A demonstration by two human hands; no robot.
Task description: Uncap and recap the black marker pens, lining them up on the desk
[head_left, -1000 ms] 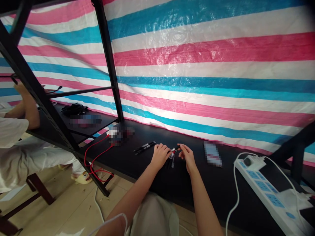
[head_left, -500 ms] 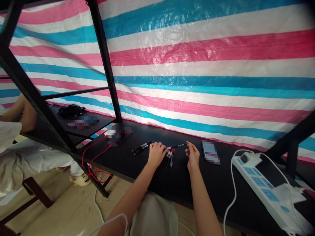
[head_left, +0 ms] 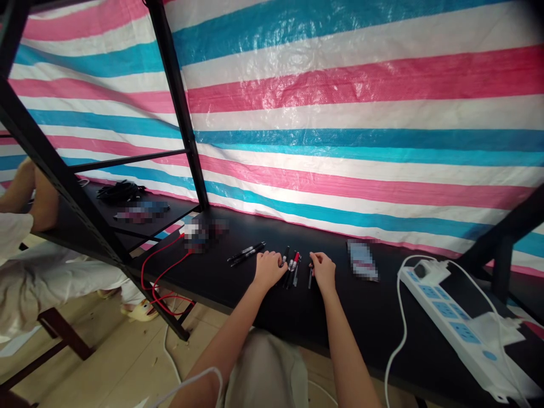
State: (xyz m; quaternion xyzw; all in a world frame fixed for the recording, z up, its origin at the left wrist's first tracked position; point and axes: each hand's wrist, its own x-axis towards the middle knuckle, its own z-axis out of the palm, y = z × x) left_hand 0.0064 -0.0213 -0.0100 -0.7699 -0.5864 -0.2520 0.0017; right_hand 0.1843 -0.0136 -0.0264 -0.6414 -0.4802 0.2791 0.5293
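Note:
My left hand [head_left: 270,270] is closed, its curled fingers around a black pen [head_left: 286,253] at the left edge of a small group of pens; part of that pen is hidden. Right beside it lie a pen with a red part [head_left: 296,258] and a slim grey piece [head_left: 296,277], side by side on the black table. My right hand [head_left: 324,271] pinches a thin greyish stick [head_left: 310,279], which looks like a pen refill and points toward me. To the left of my left hand, several black pens [head_left: 246,254] lie slanted together.
A phone [head_left: 362,260] lies right of my right hand. Farther right sits a white power strip [head_left: 453,323] with plugs and a white cable. Red cables [head_left: 147,266] hang over the table's left edge. Beyond the black frame [head_left: 181,107] sits another person [head_left: 25,255].
My hands no longer share one horizontal pen. The black pen is now beside the group under my left hand, and my right hand has moved left and lower with the thin stick.

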